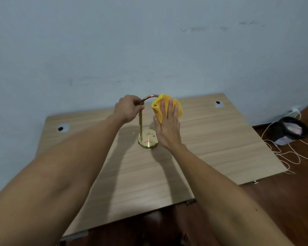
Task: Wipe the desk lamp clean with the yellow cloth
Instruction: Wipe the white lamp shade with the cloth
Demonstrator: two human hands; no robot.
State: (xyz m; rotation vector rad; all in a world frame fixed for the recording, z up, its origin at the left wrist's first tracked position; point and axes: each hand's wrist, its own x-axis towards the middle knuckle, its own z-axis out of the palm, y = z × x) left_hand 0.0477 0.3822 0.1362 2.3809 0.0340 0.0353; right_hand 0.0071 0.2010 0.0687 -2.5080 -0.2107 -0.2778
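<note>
Pale blue wall behind, and a wooden desk [212, 139] in front of me with the brass desk lamp [141, 125] standing near its middle, red marks on its round base [148, 140]. My left hand [127, 108] curls its fingers closed around the top of the lamp's curved neck. My right hand [167, 126] presses the yellow cloth [164, 105] over the lamp's head, fingers straight and close together.

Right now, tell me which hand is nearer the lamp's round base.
Right. The right hand, pressing the yellow cloth over the lamp's head, hangs beside and just above the round base. The left hand grips the top of the stem, higher up.
</note>
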